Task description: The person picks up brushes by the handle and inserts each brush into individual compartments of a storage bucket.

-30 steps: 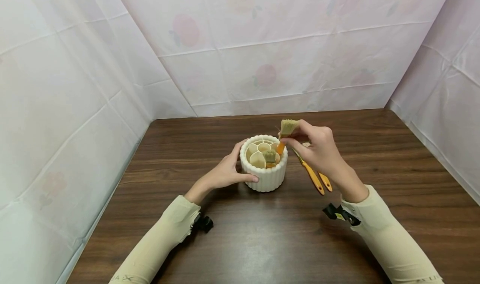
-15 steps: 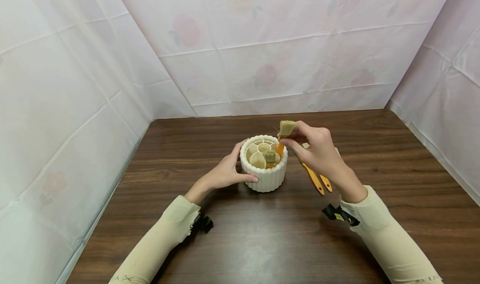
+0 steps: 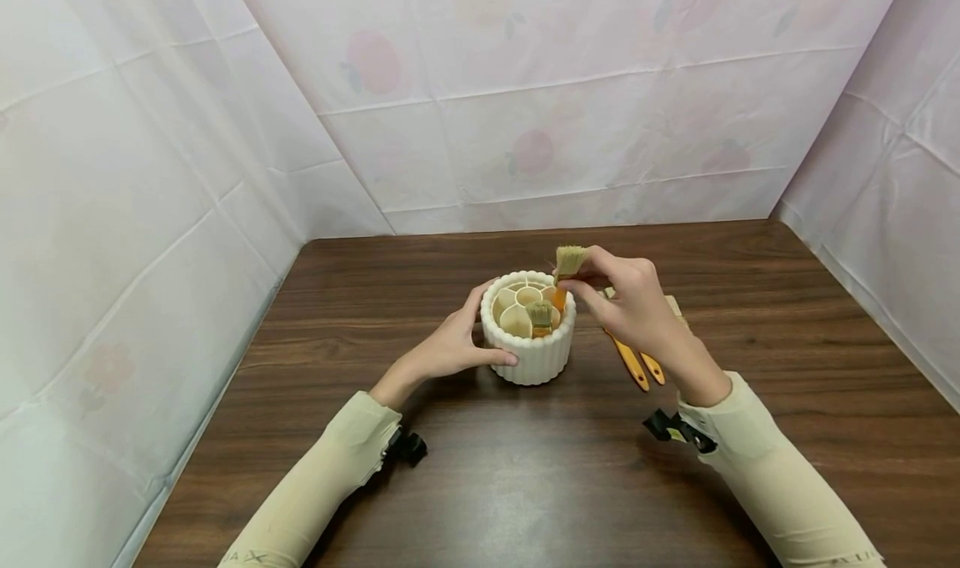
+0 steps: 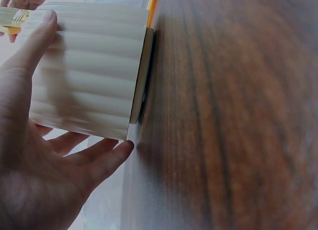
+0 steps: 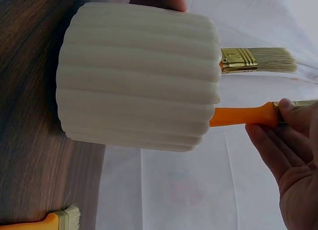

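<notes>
Fingertips point(image 3: 572, 284) of the right hand point(image 3: 637, 309) are pinching a brush point(image 3: 567, 266) near its ferrule, the other fingers lying loosely curled. This brush is standing bristles up, its orange handle point(image 5: 243, 115) entering a compartment at the right rim of the holder point(image 3: 528, 359). A second brush point(image 3: 538, 316) is sitting deeper in a neighbouring compartment, bristles up. The left hand point(image 3: 450, 347) is cupping the holder's left wall, the thumb lying along the near side and the fingers spread round the ribbed wall point(image 4: 89, 76). The holder, white and divided into petal-shaped compartments, is standing upright near the middle of the table point(image 3: 487, 485). Two spare brushes point(image 3: 637, 364) are lying side by side on the table just right of the holder, partly hidden beneath the right hand, orange handles pointing toward the person.
</notes>
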